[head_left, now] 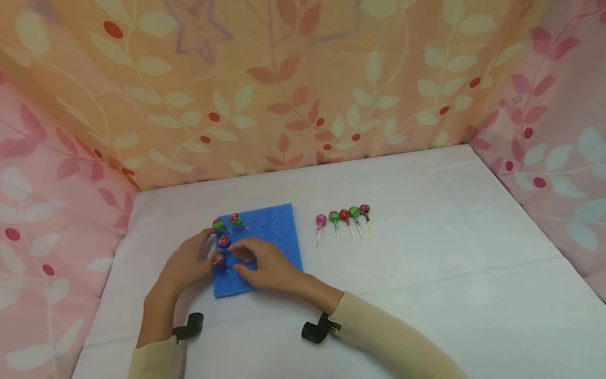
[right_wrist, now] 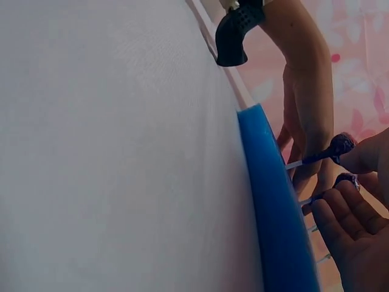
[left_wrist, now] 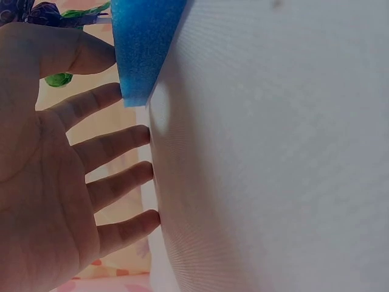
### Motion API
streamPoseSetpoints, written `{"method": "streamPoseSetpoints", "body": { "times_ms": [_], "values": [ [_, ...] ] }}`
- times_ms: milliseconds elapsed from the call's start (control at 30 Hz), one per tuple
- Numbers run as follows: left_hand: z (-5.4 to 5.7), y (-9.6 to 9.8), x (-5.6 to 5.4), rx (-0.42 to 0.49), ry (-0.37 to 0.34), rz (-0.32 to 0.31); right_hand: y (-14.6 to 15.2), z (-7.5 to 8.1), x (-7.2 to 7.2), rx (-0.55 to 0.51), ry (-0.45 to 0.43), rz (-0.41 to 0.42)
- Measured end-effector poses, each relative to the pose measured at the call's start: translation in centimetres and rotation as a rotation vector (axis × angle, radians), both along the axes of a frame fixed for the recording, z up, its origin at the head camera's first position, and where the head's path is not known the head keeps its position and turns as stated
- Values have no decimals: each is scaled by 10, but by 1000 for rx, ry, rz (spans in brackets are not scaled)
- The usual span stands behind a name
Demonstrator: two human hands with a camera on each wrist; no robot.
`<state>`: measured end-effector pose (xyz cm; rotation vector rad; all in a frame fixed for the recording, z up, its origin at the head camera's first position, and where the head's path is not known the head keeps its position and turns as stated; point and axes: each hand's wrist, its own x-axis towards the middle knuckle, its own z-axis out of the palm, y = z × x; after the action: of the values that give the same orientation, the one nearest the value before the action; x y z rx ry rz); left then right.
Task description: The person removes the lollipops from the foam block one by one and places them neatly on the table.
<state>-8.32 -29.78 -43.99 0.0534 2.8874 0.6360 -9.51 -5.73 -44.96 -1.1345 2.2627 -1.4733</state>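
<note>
A blue foam board (head_left: 255, 284) lies on the table with several wrapped lollipops stuck in it by their sticks. Two with green-and-red wrappers, a far left one (head_left: 218, 223) and its neighbour (head_left: 235, 219), stand at the back. Two dark blue ones, a middle lollipop (head_left: 224, 241) and a front lollipop (head_left: 219, 259), stand along the left side. My left hand (head_left: 191, 262) rests with spread fingers at the board's left edge, thumb against the foam. My right hand (head_left: 269, 265) is beside the middle lollipop, fingers loosely bent, thumb and fingertips apart.
Right of the board, several more lollipops lie in a row on the white table, among them a pink one (head_left: 321, 220) and a dark one with a yellow stick (head_left: 364, 209). Small holes (head_left: 279, 240) show in the foam. Patterned curtains (head_left: 303, 105) enclose the table.
</note>
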Motion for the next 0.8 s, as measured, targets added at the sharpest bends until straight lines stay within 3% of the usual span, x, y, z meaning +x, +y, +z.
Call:
{"method": "streamPoseSetpoints", "body": {
  "times_ms": [300,533,800],
  "values": [
    [1,0,0,20,13,-4,-16,-4,0,-18,38,-7],
    [0,-2,0,32,6,-3,-22,-6,0,-80,-10,4],
    [-1,-3,0,45,13,5,-32,-13,3,-102,28,11]
  ]
}}
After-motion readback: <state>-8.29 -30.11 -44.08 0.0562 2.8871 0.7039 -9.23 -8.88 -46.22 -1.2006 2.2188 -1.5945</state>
